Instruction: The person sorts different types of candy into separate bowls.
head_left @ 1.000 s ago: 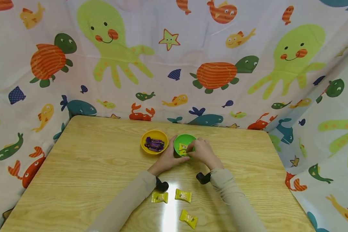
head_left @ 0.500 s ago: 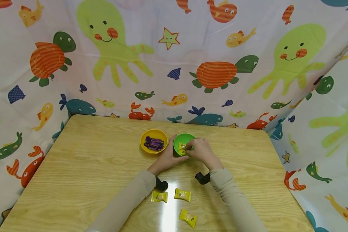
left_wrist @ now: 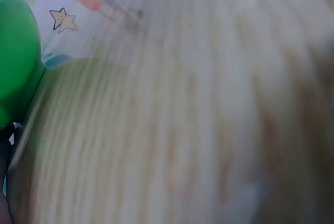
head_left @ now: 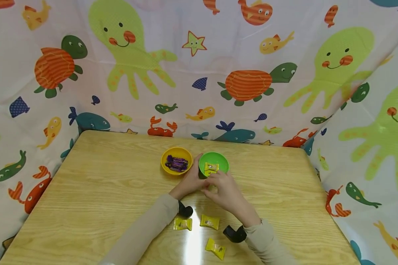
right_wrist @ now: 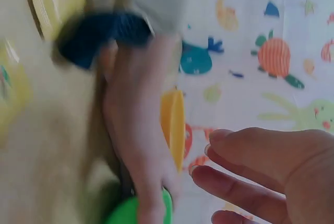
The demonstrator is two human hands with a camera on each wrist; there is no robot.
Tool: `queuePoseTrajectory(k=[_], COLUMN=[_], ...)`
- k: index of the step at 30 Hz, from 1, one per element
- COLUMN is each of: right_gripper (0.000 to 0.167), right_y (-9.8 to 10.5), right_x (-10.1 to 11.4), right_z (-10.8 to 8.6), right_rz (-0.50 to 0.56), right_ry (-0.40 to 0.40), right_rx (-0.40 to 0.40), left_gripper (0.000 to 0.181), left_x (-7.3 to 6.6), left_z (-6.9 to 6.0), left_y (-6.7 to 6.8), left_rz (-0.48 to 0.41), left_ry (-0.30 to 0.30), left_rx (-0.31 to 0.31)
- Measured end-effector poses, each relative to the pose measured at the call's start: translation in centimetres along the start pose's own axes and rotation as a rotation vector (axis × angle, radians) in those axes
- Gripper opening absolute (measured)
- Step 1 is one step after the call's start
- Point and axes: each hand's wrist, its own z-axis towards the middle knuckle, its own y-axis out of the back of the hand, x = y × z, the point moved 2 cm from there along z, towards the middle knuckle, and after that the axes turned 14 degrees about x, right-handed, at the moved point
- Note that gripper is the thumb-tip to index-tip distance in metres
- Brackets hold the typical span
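Note:
My left hand (head_left: 188, 182) holds the near left side of a green bowl (head_left: 222, 159), its thumb in front and its fingers along the side. Inside that bowl lie yellow-wrapped candies (head_left: 211, 167). At the bowl's near rim is my right hand (head_left: 229, 193), its thumb and fingers apart; the right wrist view shows the right hand (right_wrist: 271, 174) with nothing between them. Just left of my left hand stands a yellow bowl (head_left: 164, 166) with purple-wrapped candies (head_left: 177, 164). The left wrist view catches only the green bowl's side (left_wrist: 18, 51) and a sliver of hand.
Three yellow-wrapped candies lie on the wooden table (head_left: 112, 184) nearer to me: one left (head_left: 183, 223), one middle (head_left: 210, 222), one closest (head_left: 215, 249). A curtain (head_left: 185, 103) printed with sea animals surrounds the table's back and sides.
My right hand has come out of the green bowl and moved back toward me, its fingers loosening. The yellow candies in the bowl show more plainly. The left hand has stayed in place.

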Motion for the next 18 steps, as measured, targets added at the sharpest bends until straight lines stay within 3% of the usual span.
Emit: queuePoseTrajectory(k=[9, 18], right_gripper=[0.015, 0.011], right_y=[-3.4, -6.0], right_x=[2.1, 3.2], right_z=[-2.7, -3.9], right_rz=[0.000, -0.023], right_ry=[0.108, 0.089], right_rx=[0.028, 0.119], left_gripper=[0.115, 0.114], left_x=[-0.2, -0.3], left_z=[0.3, 0.3], left_y=[-0.3, -0.4], left_rz=[0.021, 0.019], left_ry=[0.043, 0.081], left_rx=[-0.038, -0.041])
